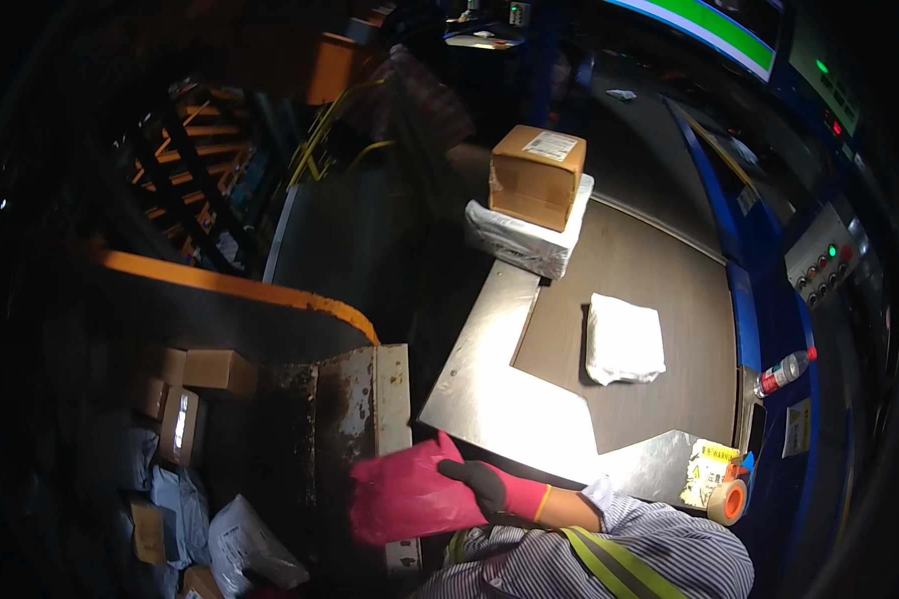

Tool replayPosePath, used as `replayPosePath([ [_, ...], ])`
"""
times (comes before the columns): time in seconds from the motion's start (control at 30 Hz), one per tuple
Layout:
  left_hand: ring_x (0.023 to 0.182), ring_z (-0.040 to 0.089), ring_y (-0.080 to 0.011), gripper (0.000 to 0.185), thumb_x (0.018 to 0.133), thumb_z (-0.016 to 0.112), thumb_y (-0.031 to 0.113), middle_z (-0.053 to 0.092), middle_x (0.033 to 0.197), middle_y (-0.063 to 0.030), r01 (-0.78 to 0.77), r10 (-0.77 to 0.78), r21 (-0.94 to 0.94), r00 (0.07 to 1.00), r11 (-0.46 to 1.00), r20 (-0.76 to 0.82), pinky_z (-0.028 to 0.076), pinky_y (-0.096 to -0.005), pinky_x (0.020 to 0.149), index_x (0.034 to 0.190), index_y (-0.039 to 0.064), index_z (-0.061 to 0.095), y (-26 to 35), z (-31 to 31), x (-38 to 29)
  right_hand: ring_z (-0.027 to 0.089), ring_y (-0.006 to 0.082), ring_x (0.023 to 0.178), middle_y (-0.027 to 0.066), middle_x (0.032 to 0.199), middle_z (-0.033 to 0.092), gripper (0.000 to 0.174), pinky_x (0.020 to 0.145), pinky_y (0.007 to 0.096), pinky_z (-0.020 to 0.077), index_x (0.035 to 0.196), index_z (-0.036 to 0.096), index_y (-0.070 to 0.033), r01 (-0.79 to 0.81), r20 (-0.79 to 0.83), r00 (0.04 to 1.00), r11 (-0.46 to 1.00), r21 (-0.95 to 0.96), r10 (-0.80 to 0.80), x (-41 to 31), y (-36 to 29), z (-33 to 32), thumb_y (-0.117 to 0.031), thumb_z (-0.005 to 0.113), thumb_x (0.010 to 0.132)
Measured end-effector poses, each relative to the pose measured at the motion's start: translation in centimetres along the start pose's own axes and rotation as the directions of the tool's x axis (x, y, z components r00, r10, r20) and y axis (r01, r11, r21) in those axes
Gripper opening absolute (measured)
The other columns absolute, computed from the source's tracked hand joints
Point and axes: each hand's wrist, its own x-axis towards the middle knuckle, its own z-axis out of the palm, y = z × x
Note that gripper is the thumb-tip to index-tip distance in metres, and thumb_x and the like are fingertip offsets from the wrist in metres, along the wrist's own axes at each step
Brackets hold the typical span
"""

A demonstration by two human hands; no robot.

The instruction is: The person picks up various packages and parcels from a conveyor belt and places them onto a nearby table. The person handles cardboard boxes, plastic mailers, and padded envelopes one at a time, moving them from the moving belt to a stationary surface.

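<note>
My right hand (pixel 487 485), in a pink and dark grey glove, grips the right side of a pink plastic mailer bag (pixel 412 494), thumb on top. The bag is over the edge of a worn metal ledge. What appears to be my left hand (pixel 270 590) is a dark, reddish shape at the bottom edge, beside a white plastic parcel (pixel 247 550); its fingers are hidden. On the conveyor belt (pixel 554 352) lies a white parcel (pixel 625 339). Farther off, a cardboard box (pixel 537 180) with a label sits on a plastic-wrapped package (pixel 528 243).
Several cartons (pixel 217 372) and bagged parcels lie at lower left, beyond the rusty metal ledge (pixel 352 397). An orange rail (pixel 232 281) curves above them. A tape dispenser (pixel 730 500), a plastic bottle (pixel 785 372) and a button panel (pixel 822 258) line the right side.
</note>
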Motion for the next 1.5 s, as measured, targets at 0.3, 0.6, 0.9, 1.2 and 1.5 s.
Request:
replayPosePath([
  [0.3,0.106,0.057,-0.0258,0.044,0.09,0.056,0.021,0.056,0.122,-0.0142,-0.026,0.026,-0.012,0.998,1.0,0.06,0.047,-0.0369,0.09,0.129,0.001,0.048,0.4,-0.3,0.7,0.056,0.0228,0.111,0.0114,0.127,0.054,0.047,0.096,0.0358,0.0467,0.131,0.047,-0.001,0.646,-0.081,0.751,0.755,-0.111,-0.655,-8.7,-5.4,-11.5,-0.027,0.056,0.093],
  [0.6,0.107,0.056,-0.0251,0.047,0.089,0.058,0.022,0.056,0.122,-0.0137,0.048,-0.029,-0.177,0.994,0.983,0.108,0.047,-0.0369,0.09,0.129,0.001,0.047,-0.3,-2.7,0.3,0.052,0.0334,0.109,0.0115,0.112,0.059,0.054,0.094,0.0422,0.0402,0.109,0.057,-0.008,-0.592,0.187,-0.198,-0.035,-0.805,-0.962,-12.6,-14.5,-22.4,-0.009,0.073,0.057],
  [0.9,0.108,0.055,-0.0244,0.049,0.088,0.06,0.023,0.055,0.122,-0.0132,0.328,-0.3,-0.749,0.937,0.576,0.179,0.047,-0.0369,0.091,0.13,0.001,0.047,4.0,-8.5,-10.1,0.055,0.0362,0.108,0.0208,0.12,0.054,0.036,0.09,0.0399,0.0461,0.112,0.057,-0.003,0.211,0.392,0.093,-0.367,-0.906,-0.915,-2.7,-1.8,-7.9,-0.007,0.066,0.078],
  [1.2,0.11,0.053,-0.0261,0.055,0.089,0.061,0.023,0.053,0.125,-0.0135,0.279,-0.474,-0.599,0.859,0.751,-0.193,0.046,-0.038,0.092,0.135,0.001,0.04,4.8,-4.5,-25.2,0.058,0.0198,0.105,0.012,0.116,0.059,0.051,0.091,0.0312,0.046,0.127,0.048,0.003,-0.066,0.132,0.97,0.744,-0.665,0.204,0.7,6.1,-2.9,-0.03,0.062,0.091],
  [1.5,0.119,0.048,-0.0216,0.047,0.097,0.046,0.026,0.047,0.135,-0.0114,0.171,-0.227,-0.305,0.961,0.937,-0.158,0.04,-0.0303,0.1,0.138,0.004,0.039,-5.6,-6.1,-26.3,0.064,0.017,0.088,0.0111,0.1,0.067,0.054,0.079,0.0296,0.05,0.116,0.058,0.002,-0.006,0.127,0.976,0.603,-0.797,0.177,-0.6,9.4,-1.4,-0.043,0.064,0.087],
])
